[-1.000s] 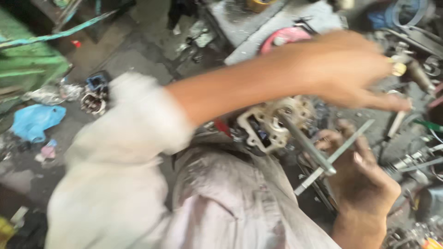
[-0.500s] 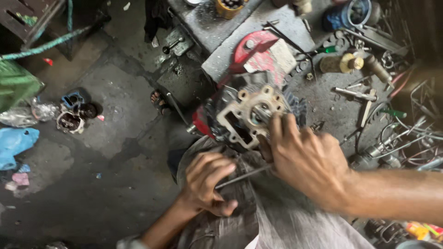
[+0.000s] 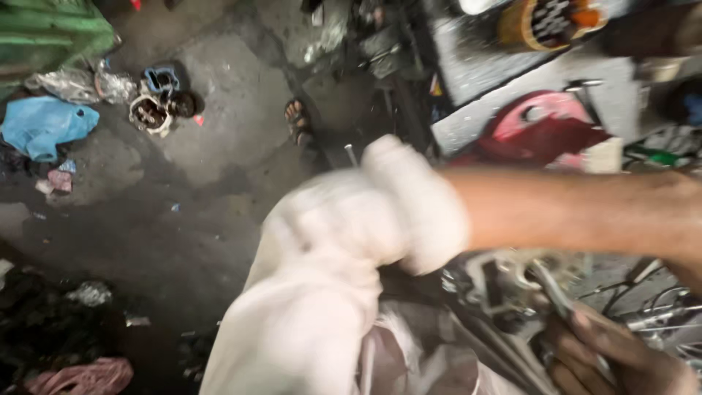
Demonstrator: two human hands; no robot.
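The concrete floor (image 3: 219, 168) takes up most of the view, stained and littered. On it lie a blue plastic bag (image 3: 40, 124) at far left and a small cluster of dark round parts (image 3: 153, 110) beside it. A sandalled foot (image 3: 296, 117) rests on the floor near the top centre.

An arm in a rolled white sleeve (image 3: 351, 241) crosses the frame from lower centre toward the right edge, heavily blurred. Its hand lies beyond the right edge, so the state of that grip cannot be told.

Behind the forearm, a red cover (image 3: 541, 128) sits on a grey metal slab (image 3: 497, 88), with a yellow tin (image 3: 545, 25) above it.

Below the forearm sits the metal engine part (image 3: 512, 274), pale and cast, partly hidden by the arm and resting close to the person's lap.

The right hand (image 3: 621, 358) is at the lower right corner. Its fingers (image 3: 585, 325) are curled and pressed around a thin metal rod (image 3: 556, 292), whose end reaches up against the engine part.

Hazards, as judged from this position:
- The crossing arm hides the engine part; the rod could slip off its seat unseen.
- The rod is slender and greasy-looking; a sideways push could make it skid toward the wrist.
- Loose clutter nearby could snag the sleeve.
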